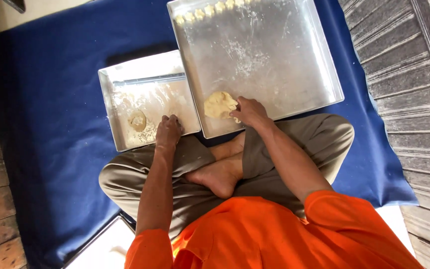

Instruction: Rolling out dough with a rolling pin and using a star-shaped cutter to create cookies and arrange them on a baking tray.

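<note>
I sit cross-legged on a blue mat (51, 99). My right hand (249, 111) rests on a pale lump of dough (219, 105) at the near edge of a large floured metal tray (294, 50). My left hand (168, 131) is curled at the near rim of a smaller metal tray (125, 79), close to a small flattened dough round (137, 120) lying in flour. Whether the left hand holds anything is hidden. Several small shaped dough pieces (210, 10) line the large tray's far edge.
Weathered wooden planks (409, 60) border the mat on the right and left. Another pale tray corner (100, 246) lies beside my left knee. My bare feet (220, 172) are crossed just below the trays.
</note>
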